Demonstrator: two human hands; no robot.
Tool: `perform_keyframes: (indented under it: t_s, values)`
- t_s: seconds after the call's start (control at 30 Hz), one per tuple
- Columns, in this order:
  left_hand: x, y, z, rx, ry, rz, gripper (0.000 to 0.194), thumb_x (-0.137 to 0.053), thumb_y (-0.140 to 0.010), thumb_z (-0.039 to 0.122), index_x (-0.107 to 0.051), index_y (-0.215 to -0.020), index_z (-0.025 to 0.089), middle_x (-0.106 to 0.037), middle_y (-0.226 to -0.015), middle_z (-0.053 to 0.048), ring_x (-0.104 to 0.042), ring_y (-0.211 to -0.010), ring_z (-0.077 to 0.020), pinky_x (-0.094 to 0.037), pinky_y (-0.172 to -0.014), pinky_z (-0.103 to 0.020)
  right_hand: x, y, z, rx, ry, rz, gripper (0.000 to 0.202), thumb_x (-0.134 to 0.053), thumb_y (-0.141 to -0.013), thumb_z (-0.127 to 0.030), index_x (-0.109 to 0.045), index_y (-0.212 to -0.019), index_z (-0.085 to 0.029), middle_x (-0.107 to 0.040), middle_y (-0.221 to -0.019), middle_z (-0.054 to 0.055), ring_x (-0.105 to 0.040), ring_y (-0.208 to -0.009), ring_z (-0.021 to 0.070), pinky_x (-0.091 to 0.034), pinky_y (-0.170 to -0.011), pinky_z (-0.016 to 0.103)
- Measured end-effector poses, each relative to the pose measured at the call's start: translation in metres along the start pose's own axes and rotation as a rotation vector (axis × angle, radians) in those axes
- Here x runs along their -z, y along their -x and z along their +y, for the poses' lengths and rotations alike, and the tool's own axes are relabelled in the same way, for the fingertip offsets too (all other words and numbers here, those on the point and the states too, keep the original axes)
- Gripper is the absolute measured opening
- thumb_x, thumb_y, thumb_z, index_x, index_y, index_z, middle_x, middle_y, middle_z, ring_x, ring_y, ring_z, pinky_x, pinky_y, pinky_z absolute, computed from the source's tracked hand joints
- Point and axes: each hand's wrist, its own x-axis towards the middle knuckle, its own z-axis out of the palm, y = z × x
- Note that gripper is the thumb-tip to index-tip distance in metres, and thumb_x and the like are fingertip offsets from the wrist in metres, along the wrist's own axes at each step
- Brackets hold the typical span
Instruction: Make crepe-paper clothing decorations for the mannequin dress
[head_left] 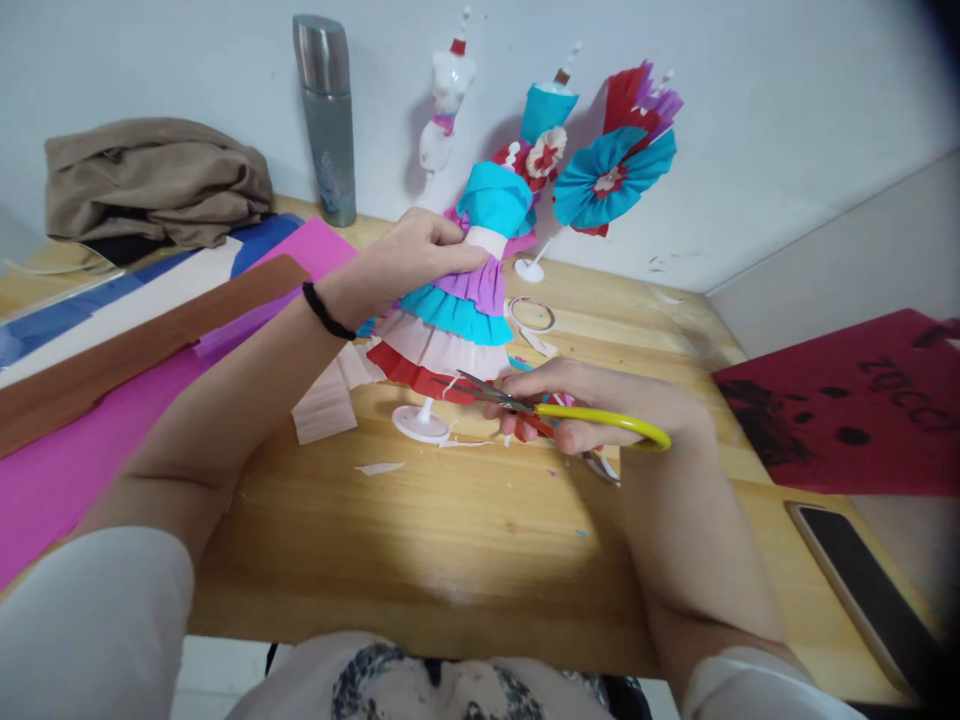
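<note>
My left hand (420, 250) pinches the white waist of a small mannequin in a paper dress (457, 315), with a turquoise top and ruffled tiers of purple, turquoise, pale pink and red. Its round white base (421, 423) is tilted over the table. My right hand (570, 395) is closed around yellow-handled scissors (600, 412). The blades are parted a little and lie at the red bottom ruffle, beside a thin pale strip. Cut paper scraps (324, 405) lie left of the base, and a pale sliver (380, 468) lies in front of it.
Three more mannequins stand behind, one bare (452, 85), another with a large turquoise fan flower (615, 178). Coloured paper sheets (150, 400), a brown cloth (157, 180) and a flask (328, 130) are at left. A tape ring (532, 314), red bag (847, 410) and phone (862, 590) are at right.
</note>
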Motion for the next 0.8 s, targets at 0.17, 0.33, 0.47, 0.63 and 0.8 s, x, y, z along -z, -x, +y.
perform_keyframes:
  t_s: [0.17, 0.33, 0.47, 0.63, 0.8]
  values:
    - [-0.0017, -0.0006, 0.0027, 0.044, -0.063, -0.018, 0.041, -0.060, -0.087, 0.024, -0.035, -0.055, 0.017, -0.023, -0.059, 0.006, -0.022, -0.059, -0.0037, -0.012, -0.054, -0.023, 0.0025, -0.0021, -0.0024, 0.053, 0.018, 0.002, 0.067, -0.051, -0.087, -0.075, -0.066, -0.102, -0.011, -0.063, -0.087, 0.008, -0.055, -0.076, 0.0156, -0.047, -0.066, 0.026]
    - [-0.0034, -0.0004, 0.0050, 0.021, -0.151, -0.064, 0.040, -0.057, -0.089, 0.027, -0.033, -0.058, 0.018, -0.022, -0.062, 0.007, -0.020, -0.066, -0.0037, -0.013, -0.058, -0.021, 0.0012, -0.0038, -0.0027, 0.072, 0.055, 0.009, 0.071, -0.049, -0.088, -0.075, -0.065, -0.106, -0.009, -0.064, -0.086, 0.008, -0.052, -0.073, 0.0143, -0.045, -0.066, 0.027]
    - [-0.0038, -0.0002, 0.0050, 0.023, -0.216, -0.080, 0.039, -0.054, -0.091, 0.028, -0.033, -0.059, 0.017, -0.021, -0.066, 0.006, -0.020, -0.068, -0.0044, -0.014, -0.060, -0.022, 0.0009, -0.0045, -0.0029, 0.057, 0.059, 0.005, 0.069, -0.049, -0.089, -0.074, -0.065, -0.107, -0.010, -0.064, -0.086, 0.007, -0.052, -0.074, 0.0144, -0.044, -0.068, 0.027]
    - [-0.0048, -0.0017, 0.0046, 0.035, -0.250, -0.085, 0.037, -0.054, -0.091, 0.024, -0.036, -0.060, 0.017, -0.024, -0.068, 0.004, -0.023, -0.070, -0.0068, -0.017, -0.063, -0.023, 0.0015, -0.0054, 0.0026, 0.078, 0.060, -0.008, 0.061, -0.050, -0.091, -0.070, -0.066, -0.100, -0.012, -0.061, -0.078, 0.005, -0.050, -0.073, 0.0153, -0.043, -0.069, 0.028]
    - [-0.0085, -0.0015, 0.0033, 0.017, -0.227, -0.020, 0.046, -0.059, -0.089, 0.019, -0.027, -0.055, 0.018, -0.020, -0.063, 0.004, -0.021, -0.062, -0.0068, -0.014, -0.056, -0.027, 0.0018, -0.0068, 0.0038, 0.078, 0.087, -0.006, 0.060, -0.051, -0.093, -0.066, -0.066, -0.110, -0.010, -0.059, -0.079, 0.005, -0.049, -0.075, 0.0161, -0.041, -0.070, 0.029]
